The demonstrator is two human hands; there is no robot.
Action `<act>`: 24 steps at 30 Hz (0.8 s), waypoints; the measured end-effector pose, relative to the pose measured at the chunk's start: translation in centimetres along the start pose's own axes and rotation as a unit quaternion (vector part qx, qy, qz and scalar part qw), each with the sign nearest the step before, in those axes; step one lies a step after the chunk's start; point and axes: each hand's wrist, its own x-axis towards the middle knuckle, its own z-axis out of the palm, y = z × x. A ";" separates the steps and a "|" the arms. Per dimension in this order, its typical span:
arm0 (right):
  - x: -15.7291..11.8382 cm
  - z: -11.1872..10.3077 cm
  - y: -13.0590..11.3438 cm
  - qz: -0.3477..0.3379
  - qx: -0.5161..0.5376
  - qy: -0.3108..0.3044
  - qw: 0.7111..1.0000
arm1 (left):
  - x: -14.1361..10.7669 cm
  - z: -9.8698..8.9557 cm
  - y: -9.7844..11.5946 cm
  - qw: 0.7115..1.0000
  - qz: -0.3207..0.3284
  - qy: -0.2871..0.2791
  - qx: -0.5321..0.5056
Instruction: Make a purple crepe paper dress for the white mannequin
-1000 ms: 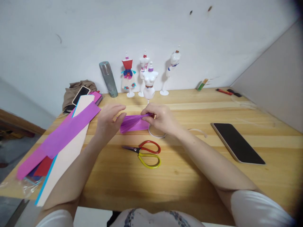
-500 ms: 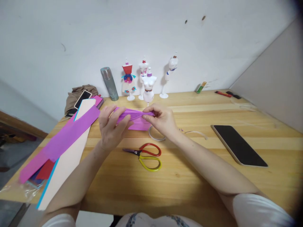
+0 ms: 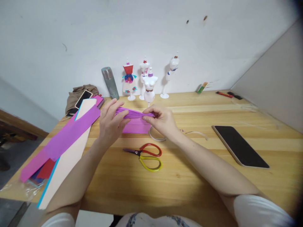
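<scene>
A pleated strip of purple crepe paper [image 3: 132,112] stretches between both hands above the table, its folds running lengthwise. My right hand [image 3: 162,119] pinches the gathered end between thumb and fingers. At the other end, my left hand [image 3: 111,118] has its thumb and index finger closed on the fanned folds, while its other fingers are raised. Beneath the strip lies a flat purple piece [image 3: 137,126]; whether the two are joined I cannot tell. A roll of clear tape or ring [image 3: 157,135] sits below my right wrist. Scissors [image 3: 143,156] with red and yellow handles rest nearer to me.
Small white mannequins [image 3: 149,83], one dressed in red [image 3: 128,70], stand by the wall beside a grey-green flask [image 3: 110,83]. Long purple [image 3: 68,135] and cream [image 3: 68,167] sheets overlap at left. A tablet-like black device [image 3: 240,146] lies at right, a glue stick [image 3: 202,88] behind.
My left hand's fingers have lifted and spread a little at the pleated end. More of the flat purple piece shows below. My right hand keeps its pinch.
</scene>
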 end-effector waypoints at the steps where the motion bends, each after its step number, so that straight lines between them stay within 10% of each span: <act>1: 0.0 0.0 0.0 0.000 -0.001 -0.002 1.000 | 0.0 0.0 -0.1 1.000 -0.005 -0.007 0.002; 24: -0.2 0.2 -0.4 -0.055 -0.051 -0.027 0.997 | 0.3 -0.1 -0.4 0.998 -0.034 -0.060 0.011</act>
